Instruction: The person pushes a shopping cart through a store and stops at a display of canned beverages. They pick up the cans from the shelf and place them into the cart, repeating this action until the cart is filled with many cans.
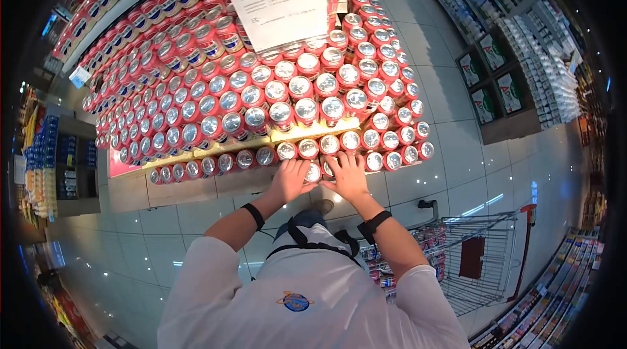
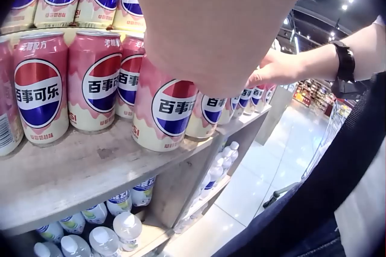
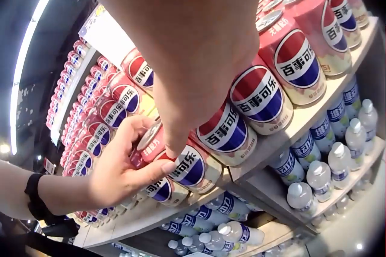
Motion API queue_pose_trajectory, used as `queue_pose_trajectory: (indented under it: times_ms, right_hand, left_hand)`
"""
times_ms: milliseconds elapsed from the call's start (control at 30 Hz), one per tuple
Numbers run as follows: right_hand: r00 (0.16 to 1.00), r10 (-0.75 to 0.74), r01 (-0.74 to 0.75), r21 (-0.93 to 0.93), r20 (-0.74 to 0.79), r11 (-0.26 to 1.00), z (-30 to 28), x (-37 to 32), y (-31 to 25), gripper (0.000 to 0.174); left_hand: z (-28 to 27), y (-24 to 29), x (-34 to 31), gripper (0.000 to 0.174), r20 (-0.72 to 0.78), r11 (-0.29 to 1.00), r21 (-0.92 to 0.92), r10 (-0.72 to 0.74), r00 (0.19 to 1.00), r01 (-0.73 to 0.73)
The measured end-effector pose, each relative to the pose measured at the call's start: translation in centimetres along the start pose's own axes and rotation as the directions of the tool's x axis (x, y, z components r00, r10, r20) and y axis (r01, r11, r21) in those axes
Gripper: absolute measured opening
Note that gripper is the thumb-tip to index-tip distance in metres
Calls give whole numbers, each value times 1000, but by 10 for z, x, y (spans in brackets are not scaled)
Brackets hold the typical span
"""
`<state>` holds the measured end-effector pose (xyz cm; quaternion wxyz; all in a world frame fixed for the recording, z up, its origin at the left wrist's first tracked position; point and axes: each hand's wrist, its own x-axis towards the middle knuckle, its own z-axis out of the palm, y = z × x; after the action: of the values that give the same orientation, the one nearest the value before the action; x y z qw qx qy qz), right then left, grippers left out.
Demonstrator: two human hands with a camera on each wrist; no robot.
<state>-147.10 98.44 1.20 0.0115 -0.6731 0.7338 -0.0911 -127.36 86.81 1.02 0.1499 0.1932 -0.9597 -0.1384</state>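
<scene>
A pink soda can (image 1: 313,173) stands at the front edge of the shelf between the two hands. From its left side, the left hand (image 1: 289,180) curls fingers and thumb round it; the right wrist view shows this left hand (image 3: 117,169) on the can's upper part (image 3: 152,142). On the other side the right hand (image 1: 348,178) has its fingers over the can row and its thumb against the same can. Cans with a round red, white and blue label (image 2: 42,94) stand upright beside them. The left hand (image 2: 205,28) hides part of its own wrist view.
Stepped rows of pink cans (image 1: 228,101) rise behind, under a white price sign (image 1: 281,6). Clear bottles (image 3: 319,178) fill the lower shelves. A wire shopping cart (image 1: 483,251) holding cans stands at the right, near the person. Other stocked shelves (image 1: 509,81) line the aisle.
</scene>
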Motion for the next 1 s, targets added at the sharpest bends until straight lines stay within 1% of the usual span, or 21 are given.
queue_pose_trajectory:
  times_ms: [33,67,133,167,200,267,300,333,433,467,533,600,700,767,833,900,933,1000]
  right_hand:
    - [1000,23,-23,2,6,1000,3,0,1,81]
    - [1000,10,-10,5,4,1000,6,-1,2,81]
    - [996,78,-77,8,-44,997,7,-2,1,82]
    - [994,98,-97,7,-55,995,9,-3,0,82]
    - [994,94,-96,-26,-58,995,8,-2,1,82]
    - [992,75,-80,-45,-98,996,8,-1,2,82]
    - [993,58,-62,-37,-105,997,6,-1,2,80]
    - [993,49,-50,-16,-103,999,6,0,4,80]
    - [996,28,-32,-46,-87,998,11,2,11,79]
    - [996,19,-23,-41,-88,999,13,2,13,79]
    - [999,5,-8,-68,-36,998,11,5,13,78]
    - [999,-23,21,-92,-28,996,9,7,14,78]
    - [997,-61,65,-101,43,993,9,8,16,77]
    - [996,-90,91,-91,15,992,16,8,21,78]
    - [993,-115,114,-81,-12,990,25,8,25,79]
    - [983,-179,176,-58,-45,983,29,11,29,82]
    - [983,-175,172,-63,-50,983,29,12,31,82]
    - [974,-218,216,-32,-60,976,26,13,33,79]
  left_hand:
    - [2,-1,-2,69,14,1000,14,-5,1000,5]
    - [3,-2,-2,69,9,1000,21,-15,1000,15]
    - [3,-6,-2,69,-32,990,108,95,995,-91]
    - [7,-7,-3,73,-21,985,146,96,995,-92]
    - [4,-6,-2,73,-21,985,154,84,996,-80]
    - [1,-2,-3,85,35,981,175,81,996,-86]
    - [4,-4,-4,86,65,975,202,81,995,-92]
    - [7,-6,-5,86,66,974,211,69,995,-82]
    - [10,-7,-7,83,71,949,286,119,990,-135]
    - [11,-7,-8,83,70,948,292,111,991,-127]
    - [13,-10,-9,80,71,959,241,134,988,-147]
    - [14,-11,-9,78,61,961,236,134,989,-145]
    - [13,-13,-7,76,66,961,218,161,985,-171]
    - [10,-15,-6,76,103,951,218,199,974,-218]
    - [10,-15,-6,75,91,944,232,218,972,-234]
    - [9,-15,-7,75,77,935,246,242,967,-254]
    - [9,-15,-6,73,82,939,237,237,968,-250]
    - [8,-16,-3,72,86,940,222,247,965,-260]
